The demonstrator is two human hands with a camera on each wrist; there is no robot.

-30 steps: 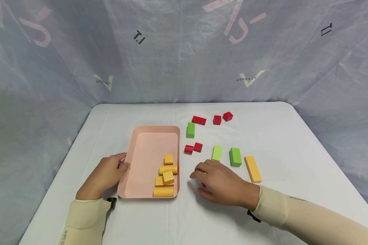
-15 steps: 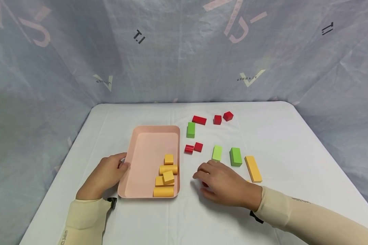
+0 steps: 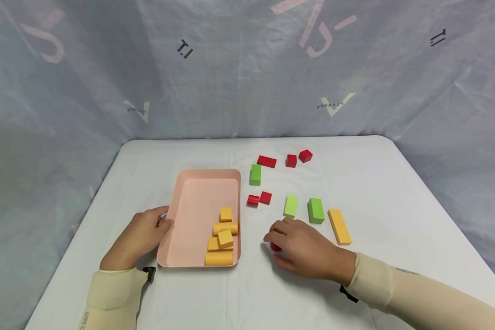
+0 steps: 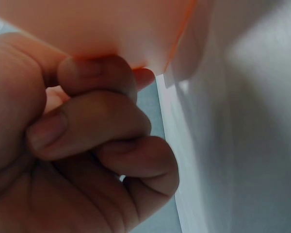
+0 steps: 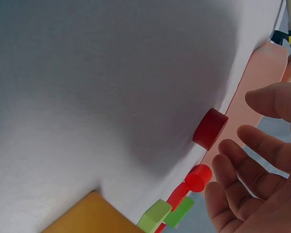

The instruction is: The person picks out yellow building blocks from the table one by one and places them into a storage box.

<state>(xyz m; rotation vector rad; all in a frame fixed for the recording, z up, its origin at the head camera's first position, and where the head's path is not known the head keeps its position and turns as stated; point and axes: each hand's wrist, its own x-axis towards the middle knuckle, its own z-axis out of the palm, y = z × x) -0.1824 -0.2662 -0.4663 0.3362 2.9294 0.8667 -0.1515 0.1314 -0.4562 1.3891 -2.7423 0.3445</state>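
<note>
My left hand [image 3: 145, 232] grips the left side of the pink tray [image 3: 188, 170], with curled fingers beneath its edge in the left wrist view. Inside the tray, several yellow blocks [image 3: 219, 259] lie along the right side, one cube resting on another piece. Right of the tray, my right hand [image 3: 303, 247] is over the table with relaxed, parted fingers [image 5: 264, 150]. A short red cylinder [image 5: 210, 129] lies on the tablecloth just in front of those fingers. Most of it is hidden by the hand in the head view.
A small red cylinder [image 3: 253, 200] and a red square block [image 3: 266, 197] lie beside the tray. Farther back are more red blocks [image 3: 291, 161] and a green block [image 3: 255, 175]. Light green [image 3: 290, 206], green [image 3: 316, 211] and long yellow [image 3: 340, 227] blocks lie beyond my right hand.
My right hand has shifted slightly to the right, and the red cylinder under it now shows by its fingers. The left hand and the tray stay in place.
</note>
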